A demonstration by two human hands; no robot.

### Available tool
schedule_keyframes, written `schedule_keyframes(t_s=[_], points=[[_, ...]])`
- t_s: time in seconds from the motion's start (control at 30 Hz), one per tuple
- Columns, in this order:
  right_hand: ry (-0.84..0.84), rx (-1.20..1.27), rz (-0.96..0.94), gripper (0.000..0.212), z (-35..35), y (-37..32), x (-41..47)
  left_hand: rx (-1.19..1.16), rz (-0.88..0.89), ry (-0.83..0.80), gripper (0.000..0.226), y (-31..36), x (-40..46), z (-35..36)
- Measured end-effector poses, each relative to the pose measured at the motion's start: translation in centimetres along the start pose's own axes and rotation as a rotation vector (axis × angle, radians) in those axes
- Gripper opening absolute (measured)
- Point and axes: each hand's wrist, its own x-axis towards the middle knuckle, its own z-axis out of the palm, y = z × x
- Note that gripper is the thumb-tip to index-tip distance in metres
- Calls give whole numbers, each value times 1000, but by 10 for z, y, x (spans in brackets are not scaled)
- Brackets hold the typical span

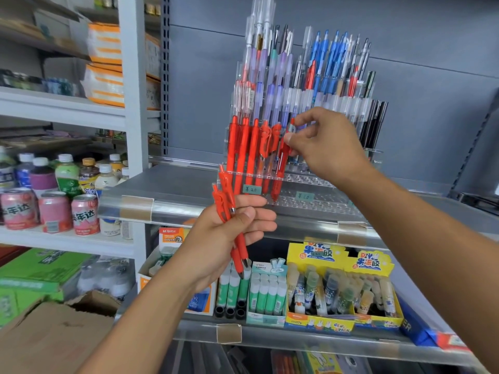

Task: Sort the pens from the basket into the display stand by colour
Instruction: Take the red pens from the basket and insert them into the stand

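The right hand [328, 147] pinches the top end of one red pen [282, 163] between thumb and fingertips, with the pen near upright and its tip in the front row of the clear display stand [310, 182], at the 3 o'clock end of the red pens already standing there [243, 152]. The left hand [232, 238], at 7 o'clock from the stand, grips a small bundle of spare red pens [229, 211] in curled fingers, clips up and tips down. The basket is not in view. Each pen appears light, rigid and smooth-barrelled, so a light pinch should suffice; the plastic clip [266, 141] is probably the weakest part and should not bear load. Take hold near the top, at the plunger or upper barrel, keeping the tip free to find its hole. The stand looks like thin, light acrylic: press straight down, not sideways, or the neighbouring pens may tilt.
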Motion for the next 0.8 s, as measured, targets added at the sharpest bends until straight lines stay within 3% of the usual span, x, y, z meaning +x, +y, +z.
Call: schedule_keyframes(t_s=[0.3,0.4,0.47,0.63,0.7,0.8], points=[[13,-57,39,23,7,5,-12,-4,-23,-11,24,2,-2,0],[161,-162,-146,17,10,1,-26,-11,-35,-29,24,2,-3,0],[162,-141,-281,7,14,-5,-38,-19,-45,-51,24,1,-3,0],[-423,42,-243,10,26,-19,-59,-54,-73,-120,20,0,-5,2],[-512,113,-243,11,30,-19,-62,-66,-70,-132,18,0,-6,3],[-508,189,-236,15,32,-14,-61,-66,-68,-145,21,-1,-6,1]])
